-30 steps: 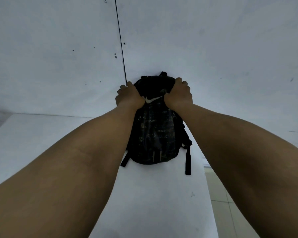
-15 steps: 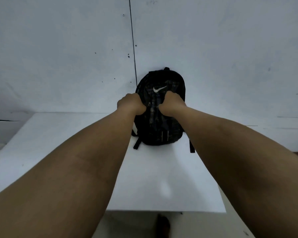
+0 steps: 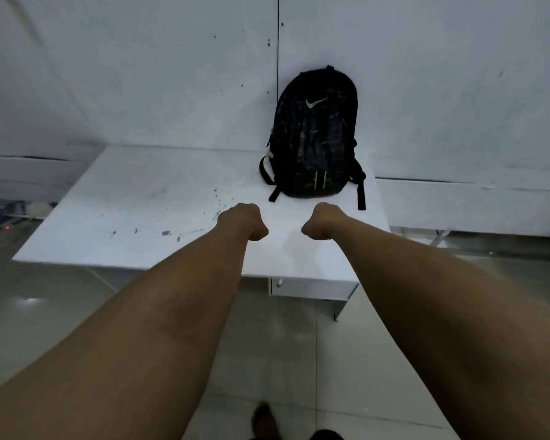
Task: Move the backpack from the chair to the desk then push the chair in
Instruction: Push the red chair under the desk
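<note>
At the far right corner of the flat white bench (image 3: 146, 198), against the pale grey panelled wall (image 3: 140, 74): upright black fabric backpack (image 3: 315, 134) with a white swoosh logo, straps trailing onto the bench top. Nearer the camera, above the bench's front part: left hand (image 3: 243, 225) and right hand (image 3: 323, 223), both apart from the backpack, fingers curled under into loose fists, gripping nothing. Below: glossy tiled floor (image 3: 283, 344). Chair out of view.
</note>
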